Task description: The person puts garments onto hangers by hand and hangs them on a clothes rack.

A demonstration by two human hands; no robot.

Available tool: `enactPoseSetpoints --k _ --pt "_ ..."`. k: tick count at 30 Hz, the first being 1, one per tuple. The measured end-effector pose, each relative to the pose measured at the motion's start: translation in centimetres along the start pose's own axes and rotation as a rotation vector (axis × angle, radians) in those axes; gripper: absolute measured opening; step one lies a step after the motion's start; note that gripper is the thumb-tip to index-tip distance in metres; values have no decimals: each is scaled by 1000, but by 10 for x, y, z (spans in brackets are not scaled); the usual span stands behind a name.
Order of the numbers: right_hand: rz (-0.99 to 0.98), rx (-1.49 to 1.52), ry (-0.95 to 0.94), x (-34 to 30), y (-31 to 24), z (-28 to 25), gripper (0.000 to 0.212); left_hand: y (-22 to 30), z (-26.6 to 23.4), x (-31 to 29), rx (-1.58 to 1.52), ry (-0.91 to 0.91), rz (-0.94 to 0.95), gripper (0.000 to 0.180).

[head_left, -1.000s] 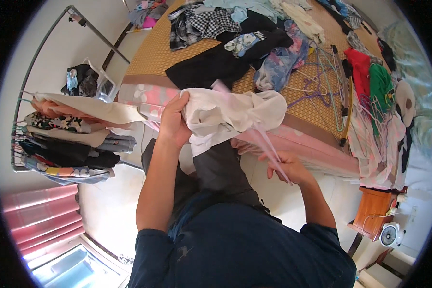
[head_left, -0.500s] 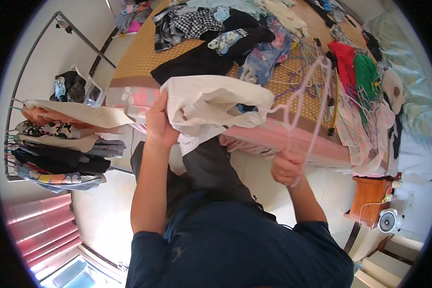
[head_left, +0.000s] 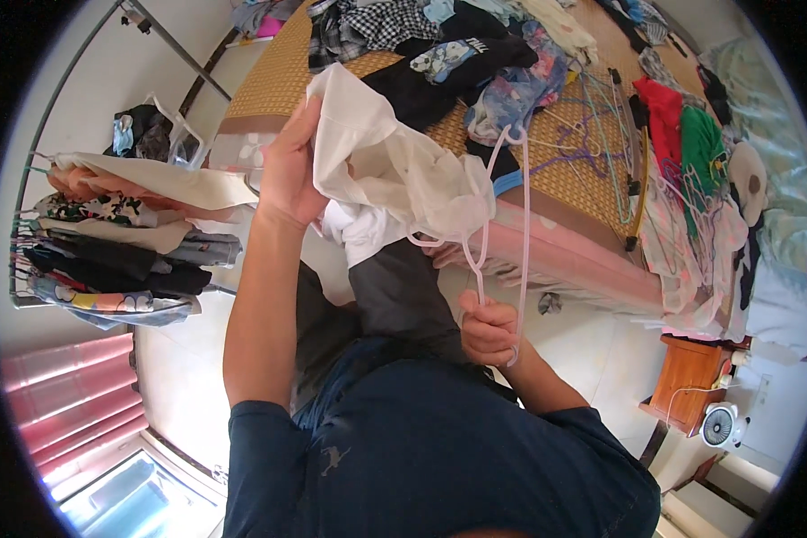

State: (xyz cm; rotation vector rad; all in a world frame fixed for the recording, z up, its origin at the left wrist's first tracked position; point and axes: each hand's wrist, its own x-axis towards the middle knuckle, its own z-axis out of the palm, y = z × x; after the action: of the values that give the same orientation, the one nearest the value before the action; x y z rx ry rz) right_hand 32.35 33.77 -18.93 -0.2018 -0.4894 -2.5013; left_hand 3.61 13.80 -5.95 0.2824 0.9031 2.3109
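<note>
A white garment (head_left: 359, 125) hangs from my left hand (head_left: 289, 170), which is closed on its left edge with the thumb up. Its lower part falls over my dark trousers. In my right hand (head_left: 490, 328) is a pale pink clothes hanger (head_left: 524, 224), gripped near its lower end. One end of the hanger reaches the garment's right side and seems to be partly inside the cloth there. Folds hide how far in it goes.
A bed with a woven mat (head_left: 592, 193) lies ahead, strewn with clothes, among them a black printed garment (head_left: 439, 76), and loose hangers (head_left: 601, 152). At left stands a clothes rack (head_left: 58, 99) with hung garments (head_left: 134, 238). A small fan (head_left: 719, 425) and wooden cabinet (head_left: 686, 381) are at right.
My right hand has brought the hanger left and down, and its end now meets the garment. My left hand has raised the garment's upper edge, and the cloth has bunched toward the hanger.
</note>
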Motion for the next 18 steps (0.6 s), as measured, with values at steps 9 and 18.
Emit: enactPoseSetpoints --k 9,18 --pt "160 -190 -2 -6 -11 23 28 -6 -19 -1 -126 49 -37 37" --pt "178 -632 443 19 -2 44 22 -4 -15 -2 -73 111 -24 36"
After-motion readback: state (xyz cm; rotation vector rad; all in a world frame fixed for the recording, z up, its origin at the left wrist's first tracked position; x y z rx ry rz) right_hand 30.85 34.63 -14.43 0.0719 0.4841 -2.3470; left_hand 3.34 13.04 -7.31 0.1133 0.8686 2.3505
